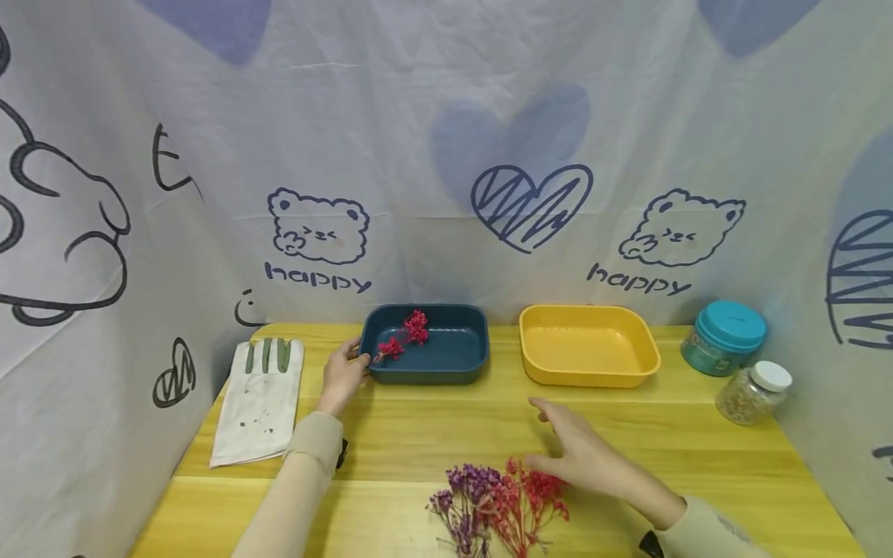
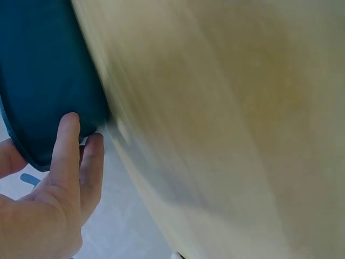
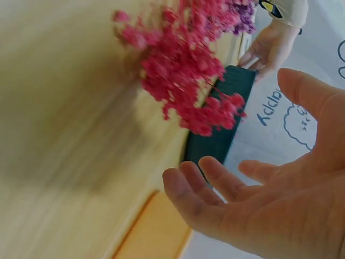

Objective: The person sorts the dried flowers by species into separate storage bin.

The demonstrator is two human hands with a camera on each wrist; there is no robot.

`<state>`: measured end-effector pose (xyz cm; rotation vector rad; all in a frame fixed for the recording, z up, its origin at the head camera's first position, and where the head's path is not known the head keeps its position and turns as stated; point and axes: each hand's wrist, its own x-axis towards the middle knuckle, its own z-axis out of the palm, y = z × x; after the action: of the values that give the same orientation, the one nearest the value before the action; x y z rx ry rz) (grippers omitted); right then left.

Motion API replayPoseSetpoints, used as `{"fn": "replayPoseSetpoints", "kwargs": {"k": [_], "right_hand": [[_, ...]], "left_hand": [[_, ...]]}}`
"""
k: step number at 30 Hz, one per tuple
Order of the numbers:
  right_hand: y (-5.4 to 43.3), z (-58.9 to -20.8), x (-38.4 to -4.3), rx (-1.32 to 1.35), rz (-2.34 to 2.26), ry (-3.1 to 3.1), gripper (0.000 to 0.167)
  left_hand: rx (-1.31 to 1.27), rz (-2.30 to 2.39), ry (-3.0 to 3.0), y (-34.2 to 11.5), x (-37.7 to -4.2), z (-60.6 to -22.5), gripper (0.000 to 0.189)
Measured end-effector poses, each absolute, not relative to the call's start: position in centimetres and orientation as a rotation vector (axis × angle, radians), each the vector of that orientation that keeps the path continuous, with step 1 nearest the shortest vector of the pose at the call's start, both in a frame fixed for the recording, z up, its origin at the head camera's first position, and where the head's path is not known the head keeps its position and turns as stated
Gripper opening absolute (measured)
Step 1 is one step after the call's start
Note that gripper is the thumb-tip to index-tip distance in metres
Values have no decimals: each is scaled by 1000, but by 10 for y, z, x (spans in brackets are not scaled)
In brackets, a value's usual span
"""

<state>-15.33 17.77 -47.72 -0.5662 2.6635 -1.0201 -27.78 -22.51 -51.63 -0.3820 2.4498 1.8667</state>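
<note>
My left hand (image 1: 343, 376) holds the left end of a dark blue tray (image 1: 446, 377). In the left wrist view its thumb is at the rim and its fingers (image 2: 67, 145) lie against the outside wall. Inside that tray, toward its left, lies a sprig of red dried flowers (image 1: 416, 327). Over the front of the table my right hand (image 1: 589, 457) is spread with nothing in its grasp. Just beside and beneath it are red dried flowers (image 3: 183, 75), next to a purple bunch (image 1: 470, 484); their lower stems run out of the head view.
A yellow tray (image 1: 589, 378) stands right of the blue one. Farther right are a teal-lidded tub (image 1: 725, 337) and a white-capped jar (image 1: 753, 394). White gloves with green marks (image 1: 258, 411) lie at the left edge. A printed curtain (image 1: 418, 256) hangs behind the table.
</note>
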Motion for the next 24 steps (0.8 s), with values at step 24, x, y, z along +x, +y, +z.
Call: {"fn": "replayPoseSetpoints", "kwargs": {"k": [24], "right_hand": [[172,-507,-131,-355,-834,2626,71]], "left_hand": [[-407,1888,2436,-224,-274,-519,53]]}}
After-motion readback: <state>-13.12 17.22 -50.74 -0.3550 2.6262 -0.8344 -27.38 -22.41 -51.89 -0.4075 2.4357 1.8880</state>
